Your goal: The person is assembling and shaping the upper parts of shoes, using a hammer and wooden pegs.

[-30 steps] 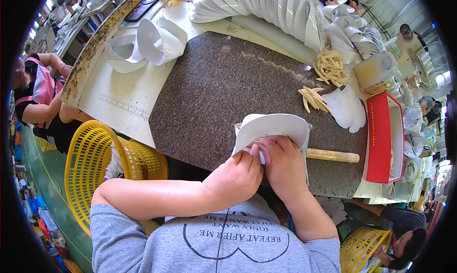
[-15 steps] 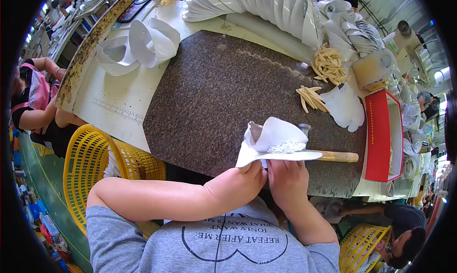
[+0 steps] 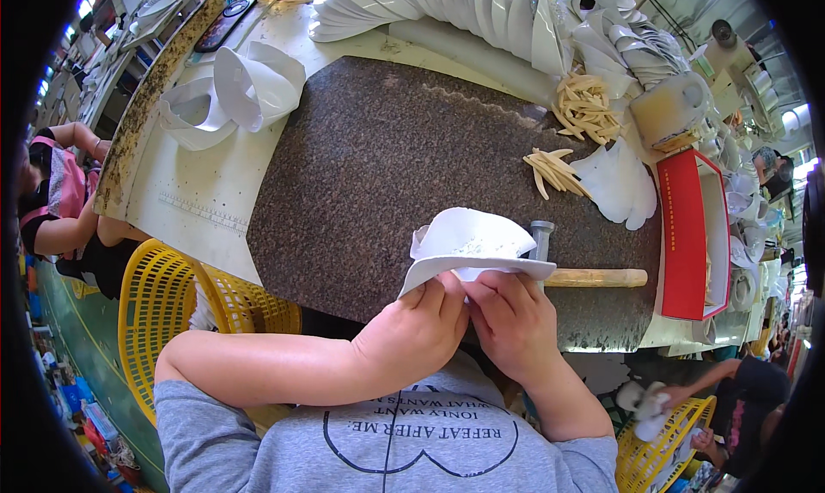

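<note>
A white curved piece that looks like a shoe upper [image 3: 468, 242] is held up over the near edge of the dark stone slab [image 3: 361, 167]. My left hand [image 3: 421, 317] pinches its lower rim from the left. Close beside it, my right hand [image 3: 511, 317] grips the same rim, fingers bent. The fingertips are partly hidden behind the rim. Just right of the piece lies a hammer [image 3: 593, 277] with a wooden handle and a grey metal head, partly covered by the piece.
Tan strips [image 3: 554, 171] and white flat pieces [image 3: 614, 184] lie on the slab's right. A red box [image 3: 683, 235] stands beyond. Nested white uppers [image 3: 438, 3] line the back; others [image 3: 249, 85] sit left. Yellow baskets [image 3: 163, 295] flank me. Co-workers [image 3: 60, 184] sit nearby.
The white upper has turned in my hands and shifted slightly left, uncovering more of the hammer head. At the lower right, a co-worker has moved and now handles white pieces above a basket.
</note>
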Tool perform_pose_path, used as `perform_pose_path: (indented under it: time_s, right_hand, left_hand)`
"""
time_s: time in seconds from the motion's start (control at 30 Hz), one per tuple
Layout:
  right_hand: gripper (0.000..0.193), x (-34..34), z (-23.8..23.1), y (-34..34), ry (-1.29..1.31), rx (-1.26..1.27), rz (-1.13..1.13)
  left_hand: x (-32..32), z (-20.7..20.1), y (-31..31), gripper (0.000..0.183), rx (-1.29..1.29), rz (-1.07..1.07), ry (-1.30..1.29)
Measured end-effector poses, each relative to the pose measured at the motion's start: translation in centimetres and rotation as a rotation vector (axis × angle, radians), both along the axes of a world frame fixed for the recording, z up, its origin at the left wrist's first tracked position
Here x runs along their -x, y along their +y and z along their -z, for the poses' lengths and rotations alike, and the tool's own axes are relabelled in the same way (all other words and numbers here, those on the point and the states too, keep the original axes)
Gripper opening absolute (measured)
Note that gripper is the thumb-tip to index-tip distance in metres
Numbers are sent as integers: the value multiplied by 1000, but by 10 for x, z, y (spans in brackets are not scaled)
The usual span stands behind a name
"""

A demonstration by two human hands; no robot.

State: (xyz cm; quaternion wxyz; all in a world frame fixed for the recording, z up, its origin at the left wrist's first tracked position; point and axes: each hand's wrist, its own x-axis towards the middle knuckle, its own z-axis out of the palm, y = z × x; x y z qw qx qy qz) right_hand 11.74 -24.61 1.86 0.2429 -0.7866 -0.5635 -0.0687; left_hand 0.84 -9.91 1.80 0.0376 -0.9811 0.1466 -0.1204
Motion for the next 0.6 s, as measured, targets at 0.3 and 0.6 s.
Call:
perform_pose_path:
  time_s: [0.3,0.6]
  right_hand:
    - [41,-8,-13,-44,-38,-357,-11]
    - [30,-44,-11,-69,-176,-197,544]
  left_hand:
    - [1,8,2,35,77,-25,158]
    - [-16,8,5,31,160,10,-72]
